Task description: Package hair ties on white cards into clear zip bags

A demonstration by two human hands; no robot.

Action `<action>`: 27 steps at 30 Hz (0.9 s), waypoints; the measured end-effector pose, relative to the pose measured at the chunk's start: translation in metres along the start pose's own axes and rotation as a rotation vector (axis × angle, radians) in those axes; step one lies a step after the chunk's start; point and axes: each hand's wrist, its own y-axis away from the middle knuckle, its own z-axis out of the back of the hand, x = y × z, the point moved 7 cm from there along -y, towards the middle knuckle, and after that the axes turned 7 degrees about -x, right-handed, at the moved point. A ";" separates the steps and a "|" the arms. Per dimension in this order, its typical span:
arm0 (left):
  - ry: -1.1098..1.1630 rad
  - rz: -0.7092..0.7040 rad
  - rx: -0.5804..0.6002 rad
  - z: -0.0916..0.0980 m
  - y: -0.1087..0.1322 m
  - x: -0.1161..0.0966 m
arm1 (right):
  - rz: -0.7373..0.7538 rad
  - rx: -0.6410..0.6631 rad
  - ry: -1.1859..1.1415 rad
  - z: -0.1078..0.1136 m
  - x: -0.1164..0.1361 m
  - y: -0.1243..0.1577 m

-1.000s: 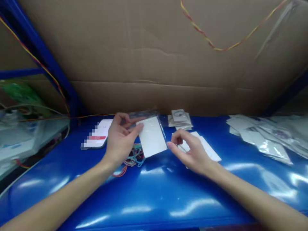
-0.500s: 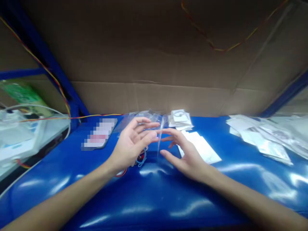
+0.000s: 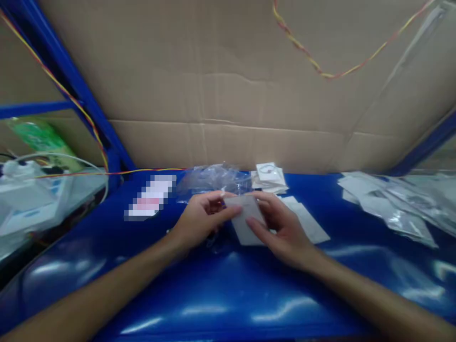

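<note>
A flat, whitish rectangular piece [image 3: 246, 230] is between my two hands, above the blue table. Whether it is a paper card or a small bag I cannot make out. My left hand [image 3: 201, 218] pinches its upper left corner, thumb on the front face. On its right side my right hand [image 3: 281, 225] grips it, thumb in front and fingers behind. Under my left hand lies a small bundle of thin wires [image 3: 213, 240], mostly hidden and blurred. White paper sheets [image 3: 309, 225] lie behind my right hand.
Clear plastic bags [image 3: 213, 178] lie in a heap at the back. Beside them is a stack of small white packets [image 3: 270, 176]. More packets [image 3: 388, 204] spread at the right. A phone [image 3: 152, 197], pixelated, lies left. A yellow-red wire [image 3: 149, 170] crosses the table's back edge.
My hands were apart, with a thin clear or whitish piece edge-on between them. Now the piece faces me, and both hands have closed on it. The view has brightened.
</note>
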 end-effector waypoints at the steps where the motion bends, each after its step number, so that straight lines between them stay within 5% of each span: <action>1: -0.015 -0.019 -0.014 0.001 0.000 0.000 | -0.018 -0.033 -0.009 0.002 -0.004 -0.001; 9: 0.248 -0.155 -0.404 0.031 -0.010 0.002 | -0.070 -0.145 0.242 0.013 -0.023 -0.006; 12: 0.311 -0.168 -0.479 0.038 -0.012 0.007 | 0.059 0.021 0.415 0.001 -0.013 -0.004; 15: 0.333 -0.156 -0.456 0.035 -0.011 0.010 | 0.208 0.344 0.574 -0.023 -0.001 0.006; 18: 0.319 -0.150 -0.438 0.031 -0.010 0.010 | 0.288 0.528 0.656 -0.038 0.006 0.016; 27: 0.324 -0.113 -0.415 0.027 -0.010 0.009 | 0.367 0.700 0.730 -0.056 0.001 0.028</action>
